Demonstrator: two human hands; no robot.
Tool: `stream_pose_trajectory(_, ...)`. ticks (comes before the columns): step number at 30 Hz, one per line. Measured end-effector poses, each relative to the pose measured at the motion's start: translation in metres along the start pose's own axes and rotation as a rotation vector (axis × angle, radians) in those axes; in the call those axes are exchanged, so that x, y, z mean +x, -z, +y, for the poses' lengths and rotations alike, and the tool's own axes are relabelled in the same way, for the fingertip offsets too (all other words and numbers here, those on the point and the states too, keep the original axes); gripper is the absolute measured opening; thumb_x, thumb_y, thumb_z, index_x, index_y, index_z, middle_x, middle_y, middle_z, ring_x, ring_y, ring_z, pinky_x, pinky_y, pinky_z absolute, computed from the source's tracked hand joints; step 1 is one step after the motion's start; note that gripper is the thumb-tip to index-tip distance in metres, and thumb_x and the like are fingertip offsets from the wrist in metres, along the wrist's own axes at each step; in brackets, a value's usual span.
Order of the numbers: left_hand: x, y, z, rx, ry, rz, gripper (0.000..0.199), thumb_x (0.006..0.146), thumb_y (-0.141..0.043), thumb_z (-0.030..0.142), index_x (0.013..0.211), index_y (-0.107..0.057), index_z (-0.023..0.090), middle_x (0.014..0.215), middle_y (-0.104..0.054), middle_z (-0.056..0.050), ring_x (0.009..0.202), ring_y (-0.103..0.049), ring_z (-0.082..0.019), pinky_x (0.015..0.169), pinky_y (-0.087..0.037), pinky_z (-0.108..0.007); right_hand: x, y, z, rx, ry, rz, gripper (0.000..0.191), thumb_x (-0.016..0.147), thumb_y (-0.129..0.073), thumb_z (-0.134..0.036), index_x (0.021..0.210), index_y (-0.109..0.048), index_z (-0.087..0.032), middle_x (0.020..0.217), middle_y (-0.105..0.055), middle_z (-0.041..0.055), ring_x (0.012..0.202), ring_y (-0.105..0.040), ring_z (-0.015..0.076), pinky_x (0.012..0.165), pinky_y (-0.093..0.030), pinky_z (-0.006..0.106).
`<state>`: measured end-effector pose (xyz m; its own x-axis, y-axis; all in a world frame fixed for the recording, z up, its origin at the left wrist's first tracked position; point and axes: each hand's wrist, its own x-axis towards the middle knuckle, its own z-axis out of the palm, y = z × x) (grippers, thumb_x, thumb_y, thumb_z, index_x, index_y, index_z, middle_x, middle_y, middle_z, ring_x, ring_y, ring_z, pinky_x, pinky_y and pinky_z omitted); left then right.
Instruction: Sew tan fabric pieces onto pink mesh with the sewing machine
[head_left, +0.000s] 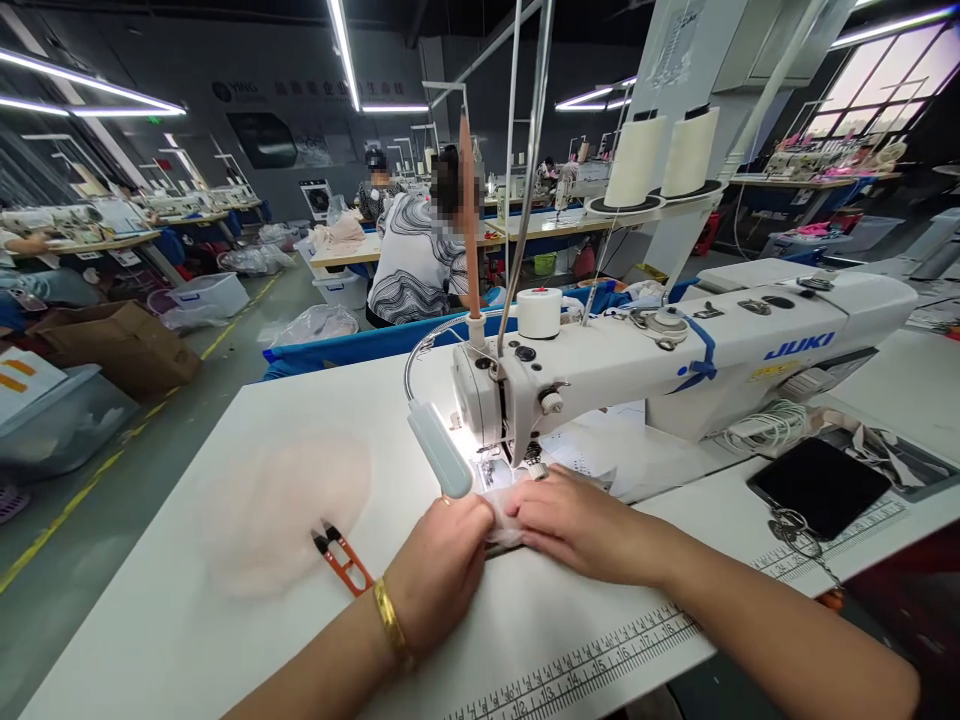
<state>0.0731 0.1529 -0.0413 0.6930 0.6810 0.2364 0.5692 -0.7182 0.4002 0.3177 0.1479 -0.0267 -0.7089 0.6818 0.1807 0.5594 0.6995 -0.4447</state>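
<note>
I observe fingers (536,512) pinched narrow on sheer fabric (502,508) before the sewing machine (622,365); left hand (444,548) curled, right hand (576,525) palm-down, forearms converging. Far left, a translucent bin (49,440) holds indistinct pale contents.

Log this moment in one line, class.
Left hand: on pale fabric | right hand: same fabric | sewing machine: ahead of hands | orange snips: on tabletop

Hands (452,538) (574,522): two; snips (340,567): one; bracelet (388,613): one.
</note>
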Motion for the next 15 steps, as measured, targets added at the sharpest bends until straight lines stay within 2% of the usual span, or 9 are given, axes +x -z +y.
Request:
stream_pose_trajectory(3,0.012,-0.013,-0.005,-0.063,0.097,0.118,0.016,0.085,-0.040,0.009,0.082,-0.046,0.023,0.080,-0.058,-0.004,0.072,-0.052,-0.021,0.065,-0.045,-0.034,0.005,-0.005,0.003,0.071,-0.057,0.173,0.028,0.109,-0.041,-0.028,0.090,-0.061,-0.021,0.090,-0.068,0.0059,0.088,-0.058,0.0221,0.083,-0.045,0.036)
stream_pose_trajectory(6,0.022,-0.015,-0.006,-0.127,0.166,0.175,0.013,0.080,-0.045,0.011,0.085,-0.048,0.023,0.085,-0.061,-0.004,0.076,-0.055,-0.022,0.069,-0.048,-0.035,0.010,-0.008,-0.001,0.143,-0.142,0.308,0.035,0.110,-0.036,-0.033,0.084,-0.057,-0.022,0.086,-0.066,0.0050,0.084,-0.058,0.0215,0.079,-0.045,0.034)
stream_pose_trajectory(8,0.026,-0.014,-0.006,-0.139,0.194,0.194,0.014,0.078,-0.047,0.011,0.086,-0.052,0.022,0.085,-0.062,-0.004,0.077,-0.057,-0.022,0.070,-0.048,-0.034,0.014,-0.009,-0.005,0.188,-0.196,0.328,0.037,0.109,-0.036,-0.034,0.080,-0.053,-0.022,0.080,-0.063,0.0024,0.076,-0.057,0.0194,0.073,-0.043,0.032)
stream_pose_trajectory(11,0.027,-0.012,-0.006,-0.116,0.221,0.212,0.012,0.079,-0.049,0.011,0.075,-0.052,0.022,0.077,-0.059,-0.002,0.072,-0.056,-0.020,0.065,-0.046,-0.032,0.017,-0.012,-0.007,0.233,-0.241,0.359,0.036,0.107,-0.038,-0.036,0.075,-0.048,-0.023,0.071,-0.056,-0.0006,0.067,-0.053,0.0174,0.067,-0.040,0.030)
stream_pose_trajectory(15,0.028,-0.010,-0.003,-0.147,0.159,0.237,0.013,0.085,-0.056,0.015,0.073,-0.060,0.021,0.076,-0.059,-0.002,0.074,-0.057,-0.019,0.065,-0.046,-0.030,0.015,-0.015,-0.003,0.234,-0.250,0.390,0.034,0.107,-0.038,-0.036,0.077,-0.048,-0.023,0.072,-0.057,-0.0002,0.068,-0.054,0.0177,0.067,-0.039,0.029)
